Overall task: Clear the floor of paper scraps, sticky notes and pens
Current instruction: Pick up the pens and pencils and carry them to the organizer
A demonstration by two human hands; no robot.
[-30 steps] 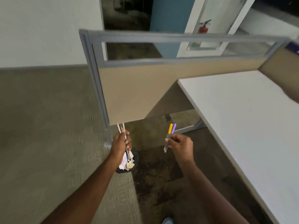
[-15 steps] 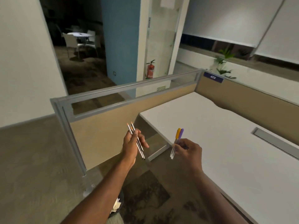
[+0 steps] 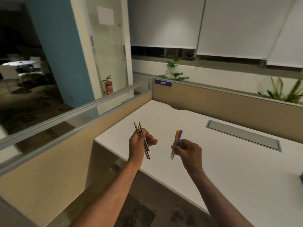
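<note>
Two bunches of writing things are up off the floor: my left hand (image 3: 139, 145) grips a few dark pencils (image 3: 142, 139), and my right hand (image 3: 186, 150) pinches two pens (image 3: 176, 144), one capped orange, one purple. Both hover over the near corner of the white desk (image 3: 229, 169). I should lower them flat, side by side and away from the edge, so nothing rolls off.

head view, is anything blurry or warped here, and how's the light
In the head view: dim indoor light, the room at far left nearly black; wide-angle bending bows the partition rail and blinds; motion blur smears the plant at the right edge; the pencils and pens in the hands stay fairly sharp.
</note>
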